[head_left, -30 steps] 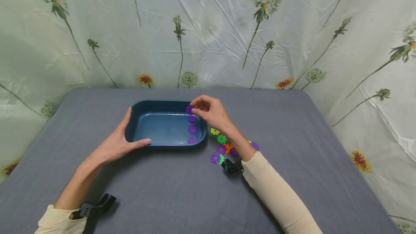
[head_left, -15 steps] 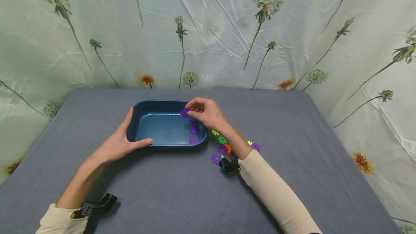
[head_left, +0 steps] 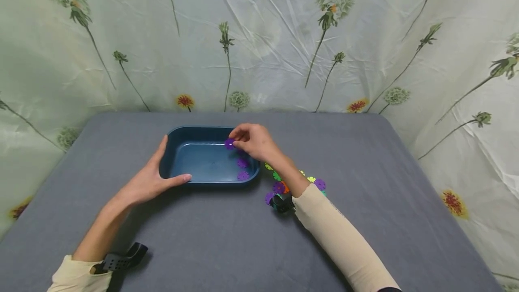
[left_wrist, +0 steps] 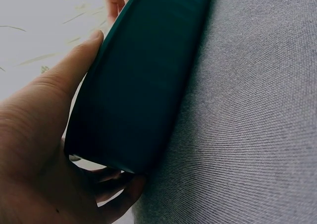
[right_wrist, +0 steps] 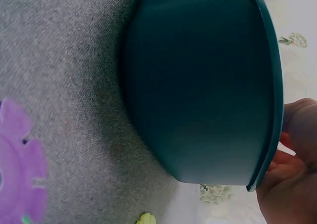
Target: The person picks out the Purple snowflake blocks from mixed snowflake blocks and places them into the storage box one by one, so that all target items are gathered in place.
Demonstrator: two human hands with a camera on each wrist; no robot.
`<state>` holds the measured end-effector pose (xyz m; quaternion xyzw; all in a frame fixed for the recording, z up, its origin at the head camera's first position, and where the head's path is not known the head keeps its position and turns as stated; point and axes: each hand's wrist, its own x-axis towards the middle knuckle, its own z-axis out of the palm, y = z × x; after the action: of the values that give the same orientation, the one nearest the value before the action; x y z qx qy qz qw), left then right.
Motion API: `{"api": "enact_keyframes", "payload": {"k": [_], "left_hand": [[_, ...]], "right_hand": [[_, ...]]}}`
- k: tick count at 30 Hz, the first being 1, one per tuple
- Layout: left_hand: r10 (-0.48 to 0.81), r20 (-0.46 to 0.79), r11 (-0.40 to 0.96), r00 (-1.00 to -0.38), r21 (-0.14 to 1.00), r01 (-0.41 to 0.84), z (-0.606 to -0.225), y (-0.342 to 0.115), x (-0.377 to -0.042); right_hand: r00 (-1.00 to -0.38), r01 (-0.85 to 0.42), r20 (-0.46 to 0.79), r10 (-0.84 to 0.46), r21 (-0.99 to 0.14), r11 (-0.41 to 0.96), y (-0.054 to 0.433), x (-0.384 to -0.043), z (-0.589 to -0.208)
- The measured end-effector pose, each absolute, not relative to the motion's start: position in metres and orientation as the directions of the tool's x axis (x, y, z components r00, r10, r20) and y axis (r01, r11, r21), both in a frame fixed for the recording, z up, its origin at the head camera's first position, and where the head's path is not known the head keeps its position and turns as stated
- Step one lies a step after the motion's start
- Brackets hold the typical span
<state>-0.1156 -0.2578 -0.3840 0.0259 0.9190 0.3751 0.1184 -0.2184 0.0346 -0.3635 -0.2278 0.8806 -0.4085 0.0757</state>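
A blue plastic tray point(head_left: 198, 161) lies on the grey cloth. My left hand point(head_left: 147, 181) holds its left end, thumb along the near rim and fingers round the end wall, as the left wrist view shows. Over the tray's right part, my right hand point(head_left: 256, 142) pinches a purple notched plastic disc point(head_left: 229, 143) between thumb and fingertips. Below it on the tray's floor lie a purple disc point(head_left: 242, 162) and another purple disc point(head_left: 243, 175) nearer the front wall; the right hand partly covers a further one. In the right wrist view the tray wall point(right_wrist: 208, 85) hides the fingertips.
Right of the tray, partly under my right forearm, several loose discs are scattered: yellow point(head_left: 269, 166), green point(head_left: 277, 176), orange point(head_left: 286, 188) and purple point(head_left: 320, 184). A flower-print curtain point(head_left: 259, 39) hangs behind the table. Black bands point(head_left: 121, 259) are on both wrists.
My right hand has moved a little left and nearer with the purple disc, from the tray's far right corner to over its right part. The left hand keeps its hold on the tray.
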Motion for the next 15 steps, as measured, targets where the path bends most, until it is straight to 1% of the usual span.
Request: {"api": "enact_keyframes", "payload": {"k": [8, 15], "left_hand": [[0.119, -0.206, 0.719, -0.971, 0.692, -0.059, -0.383, -0.258, -0.117], [0.126, -0.204, 0.716, -0.971, 0.696, -0.054, -0.384, -0.256, -0.117]], "right_hand": [[-0.869, -0.362, 0.007, -0.494, -0.69, 0.627, 0.023, -0.222, -0.36], [-0.86, -0.398, -0.036, -0.51, -0.578, 0.712, 0.015, -0.222, -0.361]]}}
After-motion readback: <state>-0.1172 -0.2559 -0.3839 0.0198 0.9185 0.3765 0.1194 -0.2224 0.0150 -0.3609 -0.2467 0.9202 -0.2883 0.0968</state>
